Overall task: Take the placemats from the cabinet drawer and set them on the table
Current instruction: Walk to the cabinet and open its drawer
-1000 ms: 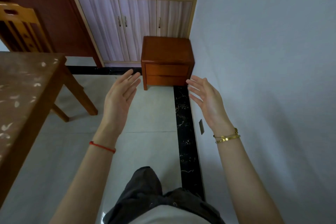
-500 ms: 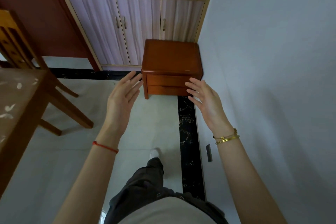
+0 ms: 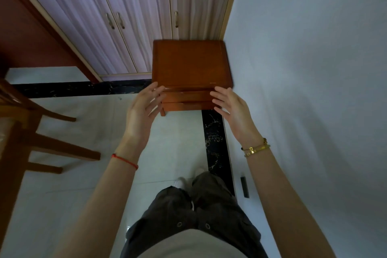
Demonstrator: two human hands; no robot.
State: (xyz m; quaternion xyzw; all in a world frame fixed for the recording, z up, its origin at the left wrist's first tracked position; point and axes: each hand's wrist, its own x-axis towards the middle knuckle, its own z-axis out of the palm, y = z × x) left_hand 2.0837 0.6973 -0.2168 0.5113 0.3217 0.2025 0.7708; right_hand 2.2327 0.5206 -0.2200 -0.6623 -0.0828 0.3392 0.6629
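Observation:
A small reddish-brown wooden cabinet [image 3: 190, 65] stands on the floor in the corner, against the grey wall. Its two drawers [image 3: 186, 99] face me and both look closed. No placemats are visible. My left hand [image 3: 142, 111] is raised in front of the cabinet's left front corner, fingers apart and empty. My right hand [image 3: 232, 107] is raised at the right end of the drawer fronts, also open and empty. Whether the fingertips touch the drawers I cannot tell. The wooden table [image 3: 12, 148] shows only as legs and edge at the far left.
Behind the small cabinet stands a tall cupboard with pale lilac doors [image 3: 134, 25] and metal handles. The grey wall [image 3: 303, 69] runs close along the right. A black tile strip [image 3: 215, 138] crosses the light floor. My legs in dark trousers [image 3: 194, 211] are below.
I have stepped closer to the small cabinet, so it looms larger and I look down on its top. Both hands have moved forward to the drawer fronts. The table has slid out to the left.

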